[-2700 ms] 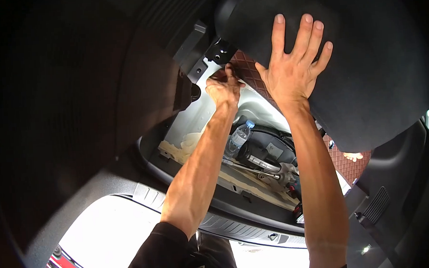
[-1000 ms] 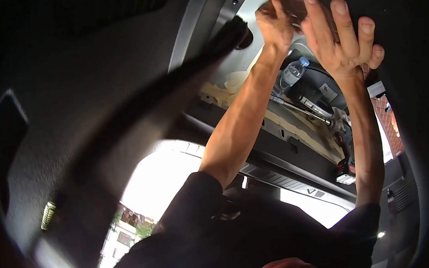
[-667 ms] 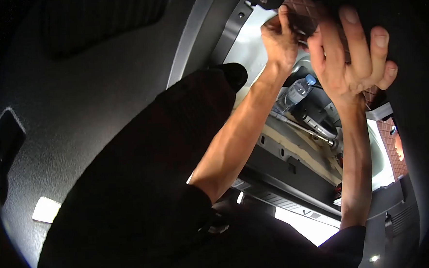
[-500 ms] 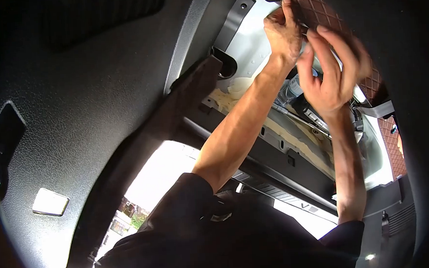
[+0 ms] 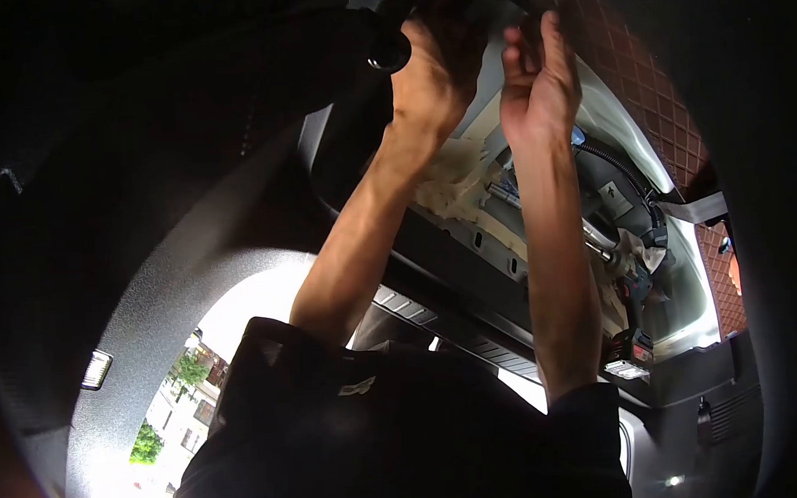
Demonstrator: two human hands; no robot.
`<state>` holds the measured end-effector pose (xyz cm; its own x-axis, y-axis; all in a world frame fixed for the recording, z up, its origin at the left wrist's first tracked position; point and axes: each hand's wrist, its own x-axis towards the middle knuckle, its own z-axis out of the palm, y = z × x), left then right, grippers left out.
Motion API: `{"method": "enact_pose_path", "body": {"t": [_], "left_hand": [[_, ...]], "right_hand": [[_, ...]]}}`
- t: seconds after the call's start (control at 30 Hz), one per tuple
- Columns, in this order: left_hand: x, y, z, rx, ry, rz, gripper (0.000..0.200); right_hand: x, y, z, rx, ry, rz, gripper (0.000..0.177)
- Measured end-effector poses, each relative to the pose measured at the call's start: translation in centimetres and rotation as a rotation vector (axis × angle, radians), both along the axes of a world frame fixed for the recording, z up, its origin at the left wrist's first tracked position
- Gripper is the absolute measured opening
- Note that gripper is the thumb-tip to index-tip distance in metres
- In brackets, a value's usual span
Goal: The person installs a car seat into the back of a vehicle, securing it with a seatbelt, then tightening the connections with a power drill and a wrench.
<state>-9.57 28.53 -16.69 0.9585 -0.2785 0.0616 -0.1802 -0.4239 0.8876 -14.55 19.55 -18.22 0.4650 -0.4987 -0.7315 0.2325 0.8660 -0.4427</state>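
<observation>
Both arms reach up into the upper part of a vehicle interior. My left hand (image 5: 434,71) is at the top centre, against dark trim; its fingers are lost in shadow, so what they touch or hold cannot be made out. To its right, my right hand (image 5: 541,88) is raised with the palm showing and the fingers apart, holding nothing visible. Behind the right wrist lies an open body cavity with pale padding (image 5: 454,181). A cordless power tool (image 5: 633,295) with a battery rests in the cavity, right of my right forearm.
Brown quilted trim (image 5: 647,92) runs down the right side, beside a black corrugated hose (image 5: 624,160). A metal bracket (image 5: 698,209) juts out at the right. A dark trim panel (image 5: 173,252) fills the left.
Both hands have moved left, and my right hand has turned and straightened upward. The view has shifted and grown darker. The power tool has come into view.
</observation>
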Motion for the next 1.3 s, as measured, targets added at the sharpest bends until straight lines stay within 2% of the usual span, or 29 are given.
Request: {"method": "enact_pose_path", "body": {"t": [0.03,0.13,0.17,0.23,0.27,0.3,0.4,0.47,0.57,0.67,0.77,0.8,0.83,0.93,1.03,1.13,1.17,1.3], "left_hand": [[0.1,0.0,0.5,0.022,0.010,-0.026,0.018],[0.4,0.1,-2.2,0.373,-0.146,-0.180,0.024],[-0.2,-0.4,-3.8,0.676,-0.458,-0.079,0.015],[0.5,-1.8,-1.0,0.281,0.144,0.028,0.020],[0.9,-2.2,0.1,0.078,0.427,0.099,0.024],[0.9,-2.3,-0.1,0.165,0.372,0.164,0.031],[1.0,-2.0,-0.2,0.125,0.319,0.136,0.031],[1.6,-1.9,-0.4,0.121,0.321,-0.010,0.027],[2.1,-2.8,-0.5,0.287,0.328,-0.032,0.027],[2.3,-3.6,-0.8,0.475,0.314,-0.059,0.028],[2.1,-4.2,-1.2,0.675,0.284,-0.110,0.029],[2.1,-4.4,-1.0,0.689,0.334,-0.069,0.029],[1.6,-4.8,-0.9,0.475,0.569,0.211,0.029],[0.8,-4.9,0.8,0.200,0.593,0.294,0.030],[0.4,-4.5,-0.5,0.150,0.453,0.237,0.030],[0.9,-4.1,-1.4,0.178,0.546,0.211,0.032],[1.0,-4.4,-1.5,0.294,0.560,0.211,0.035],[1.1,-4.2,-2.5,0.404,0.502,0.116,0.036]], "right_hand": [[0.4,-0.1,-0.8,0.027,-0.008,-0.008,0.030],[1.2,-0.5,-1.7,0.050,0.028,0.015,0.031],[1.6,-0.9,-1.4,0.014,0.078,0.051,0.032],[2.4,-1.5,-1.9,-0.056,0.152,0.068,0.028],[2.6,-1.5,-2.6,-0.115,0.104,0.090,0.027],[2.2,-0.8,-2.7,-0.155,0.082,0.109,0.025],[2.0,0.0,-2.9,-0.282,0.112,0.056,0.019],[2.2,0.4,-2.5,-0.324,0.107,0.032,0.017],[1.5,0.6,-4.6,-0.368,0.123,0.038,0.023],[1.9,1.1,-4.4,-0.364,0.096,-0.028,0.030],[2.0,1.7,-5.4,-0.431,-0.023,-0.093,0.030],[1.6,1.9,-4.9,-0.399,0.002,-0.033,0.030],[1.3,1.3,-4.6,-0.396,0.022,0.013,0.030],[1.3,1.0,-4.8,-0.402,0.080,0.005,0.028],[1.7,1.3,-4.9,-0.438,0.091,-0.012,0.027],[1.8,1.4,-4.7,-0.431,0.041,-0.048,0.028],[1.9,1.6,-4.5,-0.421,0.021,-0.058,0.028],[1.4,1.5,-5.4,-0.487,0.008,0.006,0.029]]}}
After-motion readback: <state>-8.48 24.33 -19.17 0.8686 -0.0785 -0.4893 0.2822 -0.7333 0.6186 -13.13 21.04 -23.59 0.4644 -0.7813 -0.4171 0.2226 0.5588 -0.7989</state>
